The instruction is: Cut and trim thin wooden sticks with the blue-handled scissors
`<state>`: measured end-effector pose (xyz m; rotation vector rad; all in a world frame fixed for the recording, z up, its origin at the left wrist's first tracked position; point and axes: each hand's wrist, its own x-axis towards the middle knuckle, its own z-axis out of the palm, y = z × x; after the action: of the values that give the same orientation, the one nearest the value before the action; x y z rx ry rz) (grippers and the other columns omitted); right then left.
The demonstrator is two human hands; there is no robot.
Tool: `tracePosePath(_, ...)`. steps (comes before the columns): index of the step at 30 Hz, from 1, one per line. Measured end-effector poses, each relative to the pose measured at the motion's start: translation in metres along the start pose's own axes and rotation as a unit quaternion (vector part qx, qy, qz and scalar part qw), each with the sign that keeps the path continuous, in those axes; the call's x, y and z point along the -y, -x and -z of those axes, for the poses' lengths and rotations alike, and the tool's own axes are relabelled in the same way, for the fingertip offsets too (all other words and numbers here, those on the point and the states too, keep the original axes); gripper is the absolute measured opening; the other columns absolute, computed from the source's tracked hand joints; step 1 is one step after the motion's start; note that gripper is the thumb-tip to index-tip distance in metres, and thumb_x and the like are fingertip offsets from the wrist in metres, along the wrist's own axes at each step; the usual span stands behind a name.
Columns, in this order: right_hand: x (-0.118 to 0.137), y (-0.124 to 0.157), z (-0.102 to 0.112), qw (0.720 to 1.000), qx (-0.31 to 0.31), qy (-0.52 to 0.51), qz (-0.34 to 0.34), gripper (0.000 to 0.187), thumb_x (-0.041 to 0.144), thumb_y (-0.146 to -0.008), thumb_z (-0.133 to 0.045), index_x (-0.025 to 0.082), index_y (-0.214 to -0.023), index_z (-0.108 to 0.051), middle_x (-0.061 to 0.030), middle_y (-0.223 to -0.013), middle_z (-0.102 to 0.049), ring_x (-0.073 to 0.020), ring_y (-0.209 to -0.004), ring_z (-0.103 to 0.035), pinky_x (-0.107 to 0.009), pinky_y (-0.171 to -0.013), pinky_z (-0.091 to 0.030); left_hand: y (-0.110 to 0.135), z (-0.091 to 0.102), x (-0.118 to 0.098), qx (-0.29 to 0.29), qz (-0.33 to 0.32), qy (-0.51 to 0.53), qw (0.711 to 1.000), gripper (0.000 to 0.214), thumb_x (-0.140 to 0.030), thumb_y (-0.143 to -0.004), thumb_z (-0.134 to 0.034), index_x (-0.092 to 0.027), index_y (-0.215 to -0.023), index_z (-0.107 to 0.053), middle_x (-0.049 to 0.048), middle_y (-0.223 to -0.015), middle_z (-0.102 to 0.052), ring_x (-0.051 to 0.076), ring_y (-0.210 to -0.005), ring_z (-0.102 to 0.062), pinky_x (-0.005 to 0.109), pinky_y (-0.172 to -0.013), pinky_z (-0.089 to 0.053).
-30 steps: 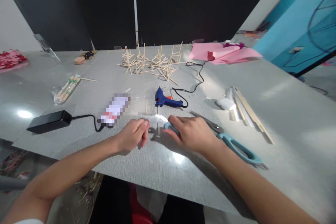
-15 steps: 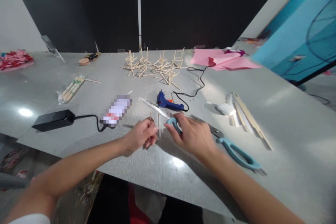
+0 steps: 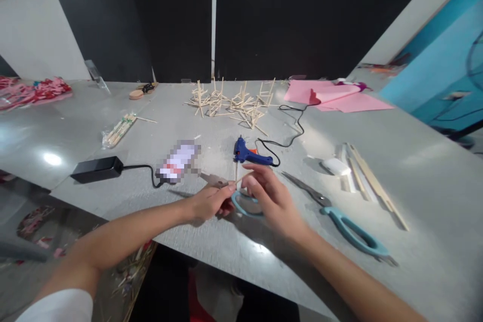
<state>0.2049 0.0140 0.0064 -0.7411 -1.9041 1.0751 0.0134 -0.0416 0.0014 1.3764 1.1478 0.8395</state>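
Observation:
My left hand (image 3: 210, 202) is pinched on a thin wooden stick (image 3: 244, 177) just above the grey table (image 3: 415, 171). My right hand (image 3: 272, 196) is curled beside it, thumb and forefinger closed on the stick's other end. Small scissors with a teal handle (image 3: 241, 208) lie under and between both hands, blades pointing left; whether a finger grips them I cannot tell. A blue glue gun (image 3: 250, 154) lies just beyond the hands, its black cord trailing away to the right.
Large teal-handled scissors (image 3: 341, 217) lie to the right, then a white block (image 3: 335, 165) and wooden slats (image 3: 372, 183). Stick frames (image 3: 234, 101) and pink paper (image 3: 334, 94) are at the back. A phone (image 3: 178, 161), black adapter (image 3: 96, 169) and stick packet (image 3: 118, 130) lie left.
Both hands have lifted off the table and come together on the stick. The right hand has let go of the small scissors' handle. The camera has tipped upward.

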Motion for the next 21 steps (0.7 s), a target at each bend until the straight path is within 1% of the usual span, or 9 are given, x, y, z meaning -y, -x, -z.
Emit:
tracePosePath(3, 0.006, -0.007, 0.001, 0.994, 0.034, -0.077, -0.069, 0.035, 0.055, -0.097, -0.057, 0.027, -0.114, -0.07, -0.0053, -0.089, -0.072, -0.0208, -0.076, -0.068, -0.034, -0.068, -0.056, 0.0, 0.0, -0.001, 0.006, -0.01, -0.004, 1.0, 0.053, -0.067, -0.098, -0.037, -0.02, -0.077, -0.051, -0.0025, -0.06, -0.051, 0.01, -0.053, -0.048, 0.025, -0.052, -0.038)
tracePosePath(6, 0.009, -0.009, 0.001, 0.991, 0.04, -0.094, -0.082, 0.034, 0.059, -0.091, -0.065, 0.026, -0.096, -0.073, -0.0054, -0.089, -0.072, -0.0203, -0.076, -0.067, -0.033, -0.068, -0.055, -0.001, 0.001, 0.0, -0.017, 0.005, -0.016, 1.0, 0.054, -0.064, -0.099, -0.035, -0.02, -0.072, -0.05, -0.0008, -0.059, -0.052, 0.011, -0.053, -0.049, 0.026, -0.053, -0.039)
tracePosePath(8, 0.009, -0.011, 0.001, 0.993, 0.0, -0.093, -0.079, 0.035, 0.061, -0.091, -0.065, 0.026, -0.089, -0.07, -0.0043, -0.084, -0.069, -0.0193, -0.072, -0.064, -0.033, -0.067, -0.054, -0.002, 0.002, 0.001, -0.018, 0.008, 0.011, 1.0, 0.049, -0.06, -0.1, -0.036, -0.019, -0.076, -0.051, 0.0002, -0.063, -0.056, 0.012, -0.056, -0.051, 0.026, -0.056, -0.041)
tracePosePath(12, 0.003, -0.015, 0.007, 0.979, -0.142, -0.128, -0.066, 0.037, 0.061, -0.096, -0.058, 0.025, -0.086, -0.058, -0.0044, -0.089, -0.068, -0.0173, -0.072, -0.061, -0.035, -0.073, -0.055, -0.001, 0.003, 0.0, -0.02, -0.011, 0.029, 0.999, 0.042, -0.05, -0.104, -0.032, -0.019, -0.098, -0.059, 0.0055, -0.086, -0.07, 0.015, -0.071, -0.061, 0.028, -0.066, -0.047)
tracePosePath(14, 0.0, -0.017, 0.01, 0.969, -0.18, -0.156, -0.067, 0.037, 0.06, -0.098, -0.055, 0.025, -0.087, -0.052, -0.0064, -0.098, -0.07, -0.0179, -0.076, -0.063, -0.036, -0.074, -0.056, 0.0, 0.004, -0.003, -0.041, -0.05, 0.012, 0.998, 0.046, -0.048, -0.105, -0.028, -0.019, -0.115, -0.062, 0.0103, -0.106, -0.073, 0.019, -0.09, -0.067, 0.033, -0.076, -0.051)
tracePosePath(16, -0.001, -0.018, 0.012, 0.966, -0.18, -0.171, -0.076, 0.036, 0.06, -0.099, -0.054, 0.026, -0.088, -0.05, -0.0068, -0.097, -0.07, -0.0188, -0.078, -0.064, -0.036, -0.072, -0.056, 0.0, 0.005, -0.006, -0.082, -0.117, -0.009, 0.99, 0.047, -0.046, -0.106, -0.026, -0.021, -0.128, -0.06, 0.0128, -0.127, -0.069, 0.022, -0.114, -0.064, 0.038, -0.091, -0.052)
tracePosePath(18, -0.002, -0.018, 0.01, 0.968, -0.159, -0.176, -0.08, 0.036, 0.06, -0.098, -0.055, 0.026, -0.087, -0.049, -0.0045, -0.088, -0.068, -0.0177, -0.071, -0.062, -0.034, -0.067, -0.053, 0.0, 0.009, -0.009, -0.139, -0.174, -0.042, 0.974, 0.046, -0.044, -0.106, -0.025, -0.022, -0.122, -0.062, 0.0125, -0.129, -0.068, 0.023, -0.123, -0.06, 0.041, -0.101, -0.048)
tracePosePath(19, -0.003, -0.017, 0.009, 0.969, -0.149, -0.178, -0.082, 0.036, 0.06, -0.098, -0.055, 0.026, -0.087, -0.049, -0.002, -0.08, -0.064, -0.0165, -0.066, -0.058, -0.032, -0.063, -0.051, 0.0, 0.011, -0.01, -0.167, -0.187, -0.069, 0.965, 0.045, -0.044, -0.106, -0.024, -0.022, -0.11, -0.064, 0.0119, -0.12, -0.07, 0.022, -0.119, -0.062, 0.04, -0.1, -0.048)
tracePosePath(21, -0.003, -0.015, 0.005, 0.968, -0.136, -0.186, -0.095, 0.037, 0.061, -0.097, -0.057, 0.026, -0.086, -0.049, 0.004, -0.065, -0.05, -0.0141, -0.054, -0.047, -0.028, -0.053, -0.043, 0.001, 0.017, -0.012, -0.21, -0.189, -0.152, 0.947, 0.044, -0.041, -0.105, -0.025, -0.022, -0.084, -0.058, 0.0081, -0.09, -0.068, 0.02, -0.094, -0.065, 0.037, -0.087, -0.05)
